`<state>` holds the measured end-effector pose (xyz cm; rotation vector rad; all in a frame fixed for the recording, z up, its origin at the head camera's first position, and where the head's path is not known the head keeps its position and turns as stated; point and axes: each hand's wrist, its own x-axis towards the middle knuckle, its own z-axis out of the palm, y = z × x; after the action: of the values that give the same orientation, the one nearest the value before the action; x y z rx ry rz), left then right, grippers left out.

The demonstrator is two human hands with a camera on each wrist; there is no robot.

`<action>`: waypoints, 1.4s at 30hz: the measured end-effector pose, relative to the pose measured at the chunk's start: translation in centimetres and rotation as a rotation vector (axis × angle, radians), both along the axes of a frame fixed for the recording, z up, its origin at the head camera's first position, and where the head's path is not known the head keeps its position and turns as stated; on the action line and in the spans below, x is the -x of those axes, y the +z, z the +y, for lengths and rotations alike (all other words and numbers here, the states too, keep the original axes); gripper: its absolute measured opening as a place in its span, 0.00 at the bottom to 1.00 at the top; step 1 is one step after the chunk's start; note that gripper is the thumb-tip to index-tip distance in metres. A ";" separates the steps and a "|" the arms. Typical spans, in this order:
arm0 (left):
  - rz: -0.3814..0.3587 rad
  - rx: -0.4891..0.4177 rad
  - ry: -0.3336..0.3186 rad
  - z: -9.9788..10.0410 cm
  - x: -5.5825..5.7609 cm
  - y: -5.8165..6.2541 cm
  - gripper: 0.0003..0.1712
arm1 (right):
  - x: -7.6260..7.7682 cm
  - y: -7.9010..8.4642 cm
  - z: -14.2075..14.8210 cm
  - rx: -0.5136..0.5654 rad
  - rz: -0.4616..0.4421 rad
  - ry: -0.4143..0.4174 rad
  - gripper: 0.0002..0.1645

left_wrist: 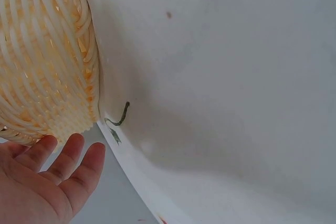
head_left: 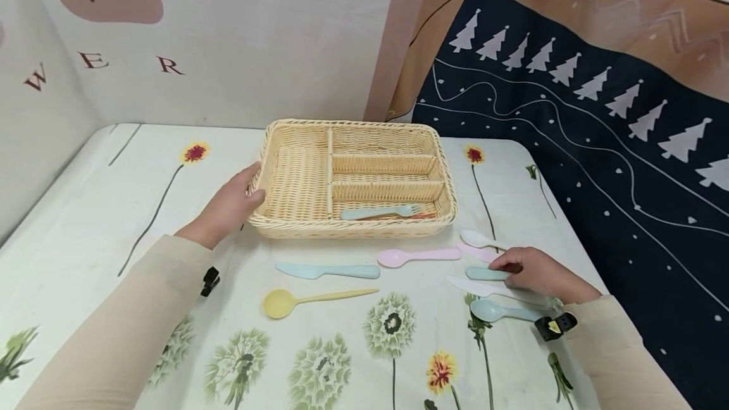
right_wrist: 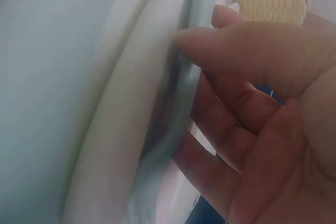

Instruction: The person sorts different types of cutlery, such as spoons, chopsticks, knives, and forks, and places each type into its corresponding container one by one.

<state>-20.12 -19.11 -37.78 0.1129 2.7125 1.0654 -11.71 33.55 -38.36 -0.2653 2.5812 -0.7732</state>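
Observation:
A woven basket (head_left: 393, 229) with compartments stands on the table. My left hand (head_left: 230, 204) holds its left rim, thumb over the edge; in the left wrist view, loosely bent fingers (left_wrist: 84, 169) lie by the basket's outer side (left_wrist: 47, 61). At the right, my right hand (head_left: 538, 274) pinches a light blue fork (head_left: 484, 273) between thumb and fingers; its end looks tined in the right wrist view, though blurred. Around that hand lie a white spoon (head_left: 475, 239), a pink handle (head_left: 475, 252), a white knife (head_left: 484, 288) and a light blue spoon (head_left: 490, 312).
A light blue fork (head_left: 376, 212) and something orange (head_left: 423, 215) lie in the basket's front right compartment. Before the basket are a pink spoon (head_left: 398, 257), a light blue knife (head_left: 324, 271) and a yellow spoon (head_left: 281, 304). A flowered cloth (head_left: 228, 309) covers the table.

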 end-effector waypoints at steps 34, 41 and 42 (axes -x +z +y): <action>-0.009 -0.005 0.006 0.0 -0.3 0.1 0.40 | 1.0 4.2 -0.7 -0.024 0.328 0.034 0.18; -0.009 -0.005 0.004 0.0 -0.2 0.1 0.40 | 2.1 5.0 -2.1 -0.010 0.354 0.033 0.19; -0.009 -0.005 0.003 0.0 -0.2 0.1 0.40 | 2.2 5.1 -2.3 -0.005 0.357 0.029 0.19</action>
<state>-19.96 -19.09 -37.68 0.1048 2.7036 1.0709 -13.87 31.21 -33.22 -0.4763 2.9021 -0.7668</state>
